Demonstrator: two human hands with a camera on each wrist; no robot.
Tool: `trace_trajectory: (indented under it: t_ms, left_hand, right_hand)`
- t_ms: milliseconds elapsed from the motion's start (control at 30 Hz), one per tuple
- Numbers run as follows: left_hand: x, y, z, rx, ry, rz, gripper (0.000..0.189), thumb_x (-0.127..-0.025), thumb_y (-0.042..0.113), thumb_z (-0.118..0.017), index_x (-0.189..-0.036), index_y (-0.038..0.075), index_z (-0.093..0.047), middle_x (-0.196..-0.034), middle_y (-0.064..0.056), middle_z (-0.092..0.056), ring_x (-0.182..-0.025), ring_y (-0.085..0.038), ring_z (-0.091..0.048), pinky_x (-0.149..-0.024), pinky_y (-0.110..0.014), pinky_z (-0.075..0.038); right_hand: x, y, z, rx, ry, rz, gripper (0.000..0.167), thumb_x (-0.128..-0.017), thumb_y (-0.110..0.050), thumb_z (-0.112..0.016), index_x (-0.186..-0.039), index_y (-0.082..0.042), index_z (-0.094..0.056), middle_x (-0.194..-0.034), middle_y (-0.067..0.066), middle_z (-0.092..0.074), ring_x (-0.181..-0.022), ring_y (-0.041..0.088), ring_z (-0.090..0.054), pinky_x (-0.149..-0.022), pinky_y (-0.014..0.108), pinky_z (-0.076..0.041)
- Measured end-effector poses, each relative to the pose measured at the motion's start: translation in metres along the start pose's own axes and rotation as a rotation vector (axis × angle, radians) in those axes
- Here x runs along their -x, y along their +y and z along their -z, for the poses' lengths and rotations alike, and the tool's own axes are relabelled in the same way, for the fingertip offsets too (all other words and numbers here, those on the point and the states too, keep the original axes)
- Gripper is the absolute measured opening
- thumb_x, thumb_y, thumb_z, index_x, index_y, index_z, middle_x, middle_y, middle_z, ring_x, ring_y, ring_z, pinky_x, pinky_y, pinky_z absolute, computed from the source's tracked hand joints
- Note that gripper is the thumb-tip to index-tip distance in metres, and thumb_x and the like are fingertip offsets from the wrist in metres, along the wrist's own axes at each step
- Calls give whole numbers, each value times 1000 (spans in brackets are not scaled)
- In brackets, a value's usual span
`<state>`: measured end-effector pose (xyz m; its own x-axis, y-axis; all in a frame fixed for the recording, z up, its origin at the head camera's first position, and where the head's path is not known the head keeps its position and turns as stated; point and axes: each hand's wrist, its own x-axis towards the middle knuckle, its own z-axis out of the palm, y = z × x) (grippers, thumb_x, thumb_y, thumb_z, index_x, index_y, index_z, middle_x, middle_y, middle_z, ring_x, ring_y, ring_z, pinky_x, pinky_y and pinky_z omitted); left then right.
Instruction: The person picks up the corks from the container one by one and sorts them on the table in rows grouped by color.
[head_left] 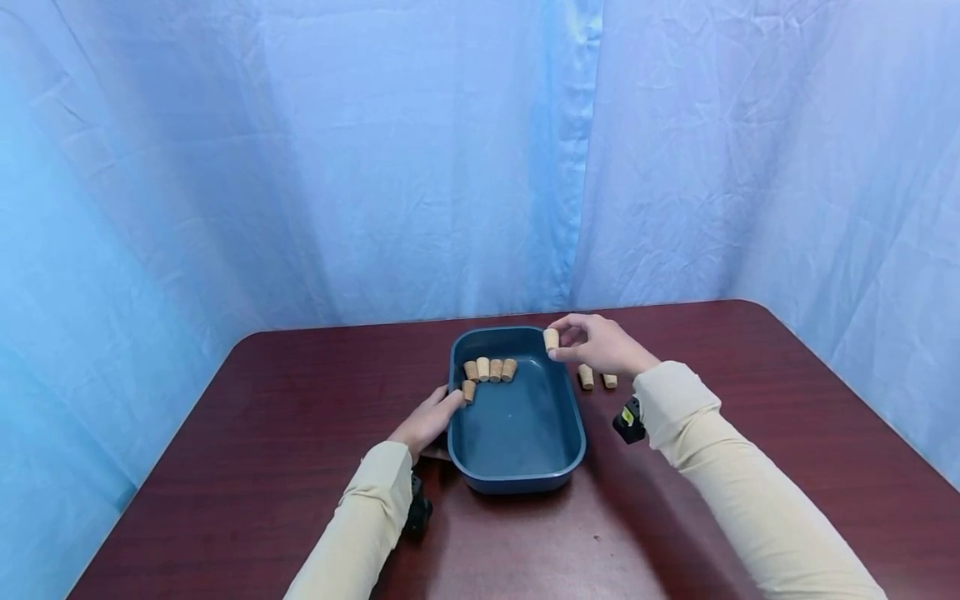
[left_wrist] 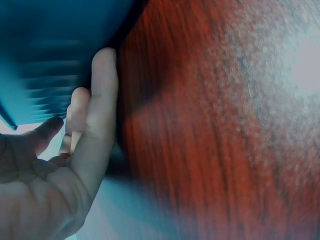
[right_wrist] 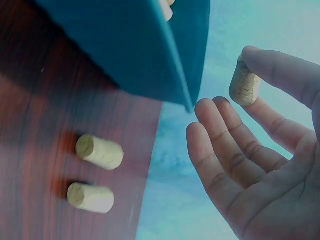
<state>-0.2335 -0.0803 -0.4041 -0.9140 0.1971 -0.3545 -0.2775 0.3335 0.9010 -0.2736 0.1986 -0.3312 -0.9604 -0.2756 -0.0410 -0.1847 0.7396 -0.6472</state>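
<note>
A blue rectangular basin (head_left: 510,450) stands on the table, with several tapered corks (head_left: 496,370) lying in its far left part. My left hand (head_left: 432,415) holds the basin's left side, thumb over the rim; in the left wrist view its fingers (left_wrist: 104,75) lie along the outer wall. Above the far right rim, my right hand (head_left: 603,345) pinches another cork (head_left: 551,339) between thumb and forefinger. The right wrist view shows this held cork (right_wrist: 244,84) well off the table, the other fingers spread apart from it.
Two more corks lie on the dark red wooden table (head_left: 300,433) to the right of the basin, a nearer one (right_wrist: 91,197) and another (right_wrist: 100,151) in the right wrist view. Pale blue curtains (head_left: 420,167) hang behind the table and at both sides.
</note>
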Motion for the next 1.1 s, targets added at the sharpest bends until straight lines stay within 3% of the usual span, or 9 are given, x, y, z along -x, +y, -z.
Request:
trace_trajectory:
  t_ms: [633, 833, 1100]
  left_hand:
    - [-2, -1, 0, 6, -3, 4, 73, -97, 35, -46, -162, 9, -25, -151, -27, -40, -115, -41, -57, -81, -54, -58]
    - [-1, 0, 0, -2, -3, 4, 73, -97, 36, -45, -162, 10, -24, -151, -27, -40, -115, -40, -57, -81, -54, -58]
    - [0, -1, 2, -28, 0, -9, 70, -101, 39, -42, -161, 8, -24, -152, -26, -40, -119, -40, -55, -80, -52, -58]
  right_hand:
    - [14, 51, 21, -7, -22, -46, 50, -97, -18, -67, -141, 3, -53, -129, 27, -59, -115, 41, -58, -89, 49, -55]
    - [19, 65, 26, 11, -17, -68, 51, -97, -17, -67, -140, 5, -53, -125, 28, -61, -111, 40, -61, -83, 44, -56]
    - [24, 82, 27, 72, 10, -65, 49, -94, -15, -70, -135, 6, -56, -116, 26, -64, -110, 42, -59, -84, 48, -53]
